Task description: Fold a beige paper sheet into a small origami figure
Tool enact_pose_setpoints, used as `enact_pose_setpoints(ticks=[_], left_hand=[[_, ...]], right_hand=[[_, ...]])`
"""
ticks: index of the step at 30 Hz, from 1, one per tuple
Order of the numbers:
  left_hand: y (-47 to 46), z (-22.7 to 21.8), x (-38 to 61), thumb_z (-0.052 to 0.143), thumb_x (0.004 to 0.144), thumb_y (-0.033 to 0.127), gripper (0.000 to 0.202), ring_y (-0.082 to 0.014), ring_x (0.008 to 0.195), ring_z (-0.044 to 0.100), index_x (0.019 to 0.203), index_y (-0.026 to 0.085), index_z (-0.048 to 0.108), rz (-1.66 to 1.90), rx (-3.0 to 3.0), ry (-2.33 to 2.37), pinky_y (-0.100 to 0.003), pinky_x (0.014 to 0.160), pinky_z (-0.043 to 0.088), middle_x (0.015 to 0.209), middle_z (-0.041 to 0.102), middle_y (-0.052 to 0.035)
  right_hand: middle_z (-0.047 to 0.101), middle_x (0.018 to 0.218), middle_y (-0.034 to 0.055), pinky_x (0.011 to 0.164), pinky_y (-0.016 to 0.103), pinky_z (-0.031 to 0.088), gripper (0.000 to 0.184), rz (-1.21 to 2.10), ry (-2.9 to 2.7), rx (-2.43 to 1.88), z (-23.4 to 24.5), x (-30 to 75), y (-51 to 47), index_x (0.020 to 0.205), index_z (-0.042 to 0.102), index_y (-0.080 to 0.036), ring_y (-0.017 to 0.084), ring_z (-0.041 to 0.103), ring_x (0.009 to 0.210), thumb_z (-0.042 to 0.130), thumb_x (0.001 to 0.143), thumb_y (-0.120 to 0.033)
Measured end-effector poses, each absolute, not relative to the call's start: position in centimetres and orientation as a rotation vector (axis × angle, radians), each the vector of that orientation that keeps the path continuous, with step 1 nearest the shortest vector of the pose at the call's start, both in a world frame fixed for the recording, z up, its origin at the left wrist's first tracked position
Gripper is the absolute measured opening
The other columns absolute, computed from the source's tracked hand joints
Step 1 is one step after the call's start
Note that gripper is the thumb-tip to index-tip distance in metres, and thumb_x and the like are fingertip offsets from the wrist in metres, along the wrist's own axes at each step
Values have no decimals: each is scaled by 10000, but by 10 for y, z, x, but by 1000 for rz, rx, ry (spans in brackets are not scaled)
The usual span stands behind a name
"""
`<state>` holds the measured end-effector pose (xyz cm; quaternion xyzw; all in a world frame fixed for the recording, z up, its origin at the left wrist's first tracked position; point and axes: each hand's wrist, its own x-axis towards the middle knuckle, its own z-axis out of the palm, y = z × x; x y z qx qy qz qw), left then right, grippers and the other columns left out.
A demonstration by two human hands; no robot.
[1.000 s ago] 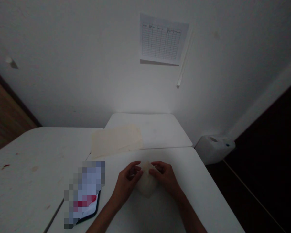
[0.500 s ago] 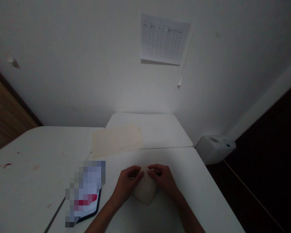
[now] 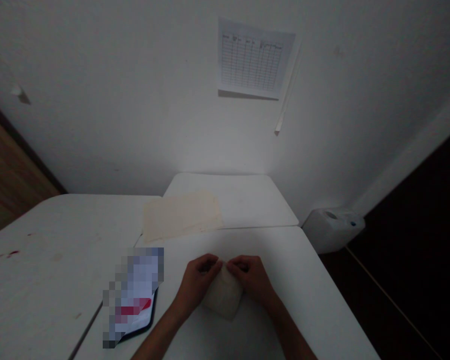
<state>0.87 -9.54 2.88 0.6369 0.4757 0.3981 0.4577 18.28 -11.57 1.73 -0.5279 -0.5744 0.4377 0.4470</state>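
The dim light makes it hard to tell whether the folded pale cloth (image 3: pixel 222 300) is fabric or paper. The screen of the dark-cased device (image 3: pixel 135 300) to your left is blurred out. A stack of cream sheets (image 3: pixel 182 215) lies farther back, well apart. The cloth rests on the white table (image 3: pixel 303 280), with your left hand (image 3: pixel 197 282) and right hand (image 3: pixel 252 277) pinched onto its top edge.

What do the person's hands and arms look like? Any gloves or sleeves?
No gloves: the left hand and right hand are bare. Both forearms are bare, no sleeve in view. No watch or ring shows, though the light is dim.
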Motion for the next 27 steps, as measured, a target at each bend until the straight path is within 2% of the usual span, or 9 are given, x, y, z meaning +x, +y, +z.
enact_pose_setpoints(ticks=[14, 17, 19, 21, 27], left_hand=[[-93, 22, 3, 566, 846, 454, 295, -191, 695, 649, 805, 179, 664, 1065, 1585, 1270, -264, 612, 492, 749, 701, -30], [-93, 14, 2, 534, 872, 435, 267, -187, 695, 644, 924, 197, 643, 1070, 1743, 1396, -287, 626, 512, 811, 686, -27], [-92, 6, 1, 533, 877, 386, 263, -205, 799, 641, 1053, 207, 612, 1146, 1922, 1496, -330, 698, 531, 962, 665, -57], [-92, -1, 1, 520, 886, 310, 259, -235, 961, 608, 1103, 199, 606, 1223, 2166, 1458, -381, 804, 525, 1131, 603, -107], [-96, -6, 3, 461, 906, 146, 252, -231, 1095, 555, 1090, 200, 625, 980, 2573, 1093, -393, 916, 512, 1203, 598, -104]], right_hand=[[718, 664, 43, 553, 247, 473, 222, 994, -1456, -1392, 19, 194, -114, 699, 739, -160, 184, 659, 611, 644, 777, -346], [722, 672, 38, 575, 263, 488, 200, 909, -1479, -1418, 19, 194, -114, 690, 740, -180, 197, 668, 624, 644, 776, -333], [724, 680, 37, 592, 274, 494, 201, 841, -1485, -1441, 19, 193, -113, 700, 744, -191, 203, 669, 633, 634, 786, -335], [723, 683, 39, 601, 281, 492, 213, 782, -1488, -1474, 18, 192, -113, 709, 746, -198, 205, 667, 634, 621, 800, -345], [715, 713, 41, 656, 285, 461, 232, 548, -1629, -1617, 15, 195, -113, 759, 735, -211, 189, 644, 644, 586, 848, -365]])
